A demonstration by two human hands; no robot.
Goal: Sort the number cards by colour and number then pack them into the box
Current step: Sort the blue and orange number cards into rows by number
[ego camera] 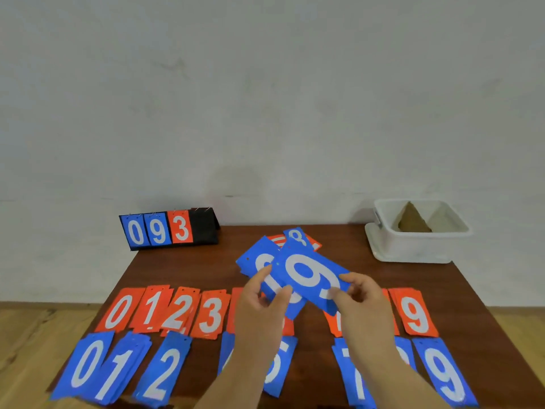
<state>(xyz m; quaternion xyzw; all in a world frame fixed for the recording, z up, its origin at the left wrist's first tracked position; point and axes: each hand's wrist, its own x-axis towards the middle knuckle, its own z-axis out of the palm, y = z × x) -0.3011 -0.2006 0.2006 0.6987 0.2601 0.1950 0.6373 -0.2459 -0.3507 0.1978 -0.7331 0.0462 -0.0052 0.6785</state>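
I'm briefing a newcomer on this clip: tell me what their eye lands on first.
First, the blue 9 card pinched by the right hand mid-table, over blue cards gripped by the left hand. Then the red row and blue row of numbered cards along the near edge.

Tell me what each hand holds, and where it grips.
The right hand pinches the blue 9 card by its bottom end. The left hand holds a second blue card beneath it, by its lower part; its digit is partly hidden.
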